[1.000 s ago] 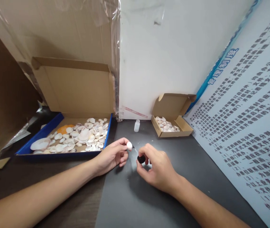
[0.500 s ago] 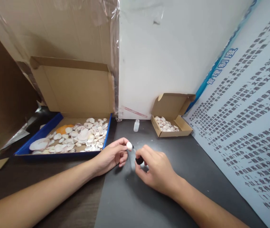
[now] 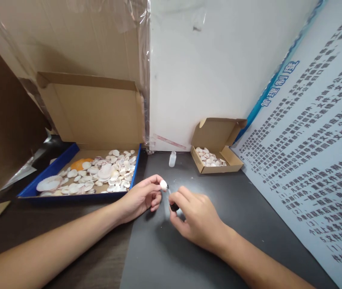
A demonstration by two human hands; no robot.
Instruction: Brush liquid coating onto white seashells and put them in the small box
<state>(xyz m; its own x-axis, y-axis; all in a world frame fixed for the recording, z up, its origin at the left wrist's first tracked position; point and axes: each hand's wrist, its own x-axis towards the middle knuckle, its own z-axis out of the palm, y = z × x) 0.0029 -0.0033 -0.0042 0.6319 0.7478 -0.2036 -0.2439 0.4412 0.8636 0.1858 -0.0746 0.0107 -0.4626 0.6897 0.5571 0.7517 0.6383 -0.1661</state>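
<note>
Fingers [image 3: 154,179] of left hand [image 3: 139,201]: closed on shell [image 3: 163,185], raised above mat [image 3: 164,261] between both hands | right hand [image 3: 196,218]: gripping cap [image 3: 174,207] — brush [image 3: 168,187] directed at shell; tip contact not determinable | bottle [image 3: 172,159]: upright on mat, beyond hands | carton [image 3: 217,169]: right of bottle — shells [image 3: 209,157] inside

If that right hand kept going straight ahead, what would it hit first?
Probably the small white shell or the left hand pinching it, close ahead of the right hand; depth is hard to judge here.
</note>
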